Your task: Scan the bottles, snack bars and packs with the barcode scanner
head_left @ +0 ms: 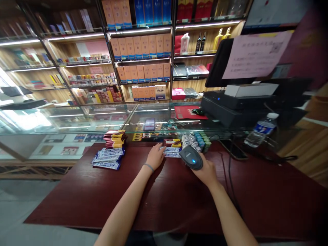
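Observation:
My right hand (207,171) is wrapped round a dark barcode scanner (191,158) with a lit blue light, its head tilted over the table. My left hand (155,157) lies palm down with its fingers stretched out, the fingertips at the left end of some blue-and-white wrapped packets (172,152). Just behind these packets is a red-and-yellow packet (173,143). To the left, a loose pile of similar blue-and-white packets (107,158) lies in front of a stack of red-and-yellow packets (114,138). Small silver, blue and green cylinders (196,140) stand grouped behind the scanner.
On the dark red table (179,198) lie a phone (233,149) and a scanner cable (230,171). A water bottle (261,130) stands at right, near a black monitor (220,63). Behind runs a glass display counter (128,118) with a mouse (197,111) on a red pad; stocked shelves rise beyond.

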### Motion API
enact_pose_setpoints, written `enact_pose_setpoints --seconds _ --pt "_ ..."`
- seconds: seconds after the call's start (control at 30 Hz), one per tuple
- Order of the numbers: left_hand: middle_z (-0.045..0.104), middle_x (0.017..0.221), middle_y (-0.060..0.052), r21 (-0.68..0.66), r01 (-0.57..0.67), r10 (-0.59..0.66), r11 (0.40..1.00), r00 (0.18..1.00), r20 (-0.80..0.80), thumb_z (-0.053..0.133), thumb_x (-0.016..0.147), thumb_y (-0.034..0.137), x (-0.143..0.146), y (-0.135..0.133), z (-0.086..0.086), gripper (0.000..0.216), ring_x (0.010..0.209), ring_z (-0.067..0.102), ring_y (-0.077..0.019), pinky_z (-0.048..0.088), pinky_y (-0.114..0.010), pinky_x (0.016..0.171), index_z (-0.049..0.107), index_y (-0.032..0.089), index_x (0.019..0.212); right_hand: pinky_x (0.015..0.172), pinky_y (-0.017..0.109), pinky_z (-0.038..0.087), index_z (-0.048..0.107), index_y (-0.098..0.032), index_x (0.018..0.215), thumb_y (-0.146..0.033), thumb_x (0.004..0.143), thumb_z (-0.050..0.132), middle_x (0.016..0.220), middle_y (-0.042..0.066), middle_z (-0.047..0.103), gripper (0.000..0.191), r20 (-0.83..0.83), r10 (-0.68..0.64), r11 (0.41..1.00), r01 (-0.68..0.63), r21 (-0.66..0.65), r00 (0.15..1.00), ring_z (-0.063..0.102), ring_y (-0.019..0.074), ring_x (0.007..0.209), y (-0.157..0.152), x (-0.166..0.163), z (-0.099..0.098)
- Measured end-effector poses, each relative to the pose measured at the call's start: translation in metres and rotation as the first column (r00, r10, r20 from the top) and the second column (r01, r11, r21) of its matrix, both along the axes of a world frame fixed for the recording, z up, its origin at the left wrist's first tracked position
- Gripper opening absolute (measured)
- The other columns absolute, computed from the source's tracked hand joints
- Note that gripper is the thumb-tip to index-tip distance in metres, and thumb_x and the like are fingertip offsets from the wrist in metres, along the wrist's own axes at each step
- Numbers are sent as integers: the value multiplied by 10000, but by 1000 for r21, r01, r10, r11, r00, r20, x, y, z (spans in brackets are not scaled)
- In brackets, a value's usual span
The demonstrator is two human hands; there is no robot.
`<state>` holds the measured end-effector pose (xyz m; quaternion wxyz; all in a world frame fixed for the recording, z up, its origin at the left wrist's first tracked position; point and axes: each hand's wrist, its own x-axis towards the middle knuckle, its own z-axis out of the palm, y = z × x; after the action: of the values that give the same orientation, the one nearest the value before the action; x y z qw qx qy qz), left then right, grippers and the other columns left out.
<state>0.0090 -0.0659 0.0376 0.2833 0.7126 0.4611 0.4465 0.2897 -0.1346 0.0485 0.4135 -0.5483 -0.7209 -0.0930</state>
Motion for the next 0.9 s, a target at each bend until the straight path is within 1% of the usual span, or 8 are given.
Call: enact_pose_setpoints --seconds 0.1,0.23,0.43,0.57,0.67,0.77,0.83,0.9 --pt "625 1450 -156 41 -11 16 999 993 -120 675 891 184 8 6 -13 334 1446 477 -351 175 -599 1276 734 271 1208 611 335 557 620 -204 1255 -385 824 647 792 60 789 468 -21 -1 1000 0 -24 1000 771 293 694 -2 -2 3" --pt "700 1317 -157 65 -1 13 998 984 -178 612 934 192 8 6 -21 306 1288 596 -328 288 -541 1230 751 276 1193 620 336 562 633 -202 1234 -394 823 658 776 59 786 454 -43 2 1000 -3 -30 999 772 293 689 -3 -3 4" --pt "762 1118 -150 143 -5 48 990 953 -300 607 929 126 7 1 -15 300 1106 680 -308 448 -490 1102 782 263 1131 620 327 551 634 -193 1247 -378 819 651 782 62 787 466 -37 3 1000 -3 -22 999 770 288 686 -4 -3 5" --pt "783 1121 -123 243 -27 121 970 916 -381 576 959 123 5 -5 -10 302 1072 707 -286 516 -465 1022 765 224 1173 609 320 543 642 -186 1238 -394 820 652 764 61 779 467 -21 -16 1000 17 11 1000 767 287 686 -2 -2 3" --pt "773 1208 -101 276 -169 208 946 971 -118 543 1005 200 2 -8 -8 307 1127 709 -263 524 -425 1040 740 230 1239 605 315 543 643 -183 1219 -389 815 661 764 61 778 454 -22 -9 999 10 50 1000 763 279 672 0 -2 0" --pt "780 1181 -85 109 -322 287 941 925 248 611 985 321 -1 -7 -6 276 1099 729 -255 547 -381 1000 746 229 1208 596 314 541 637 -183 1215 -358 807 656 758 58 776 444 -14 -4 995 5 100 1000 753 270 639 0 -2 -2" --pt "795 1050 -85 -86 -303 308 949 836 455 702 917 426 -2 -5 -6 329 952 756 -250 586 -353 861 751 200 1150 589 315 538 635 -181 1211 -355 811 653 759 62 776 437 -6 -7 993 8 119 1000 753 272 638 0 -3 -1" --pt "786 906 -83 -247 -165 286 955 740 609 783 823 515 -3 -1 -6 451 763 739 -220 581 -314 698 745 160 1098 594 313 538 630 -184 1225 -353 811 648 771 64 779 447 4 -15 994 14 105 1000 756 273 652 -2 -5 1"
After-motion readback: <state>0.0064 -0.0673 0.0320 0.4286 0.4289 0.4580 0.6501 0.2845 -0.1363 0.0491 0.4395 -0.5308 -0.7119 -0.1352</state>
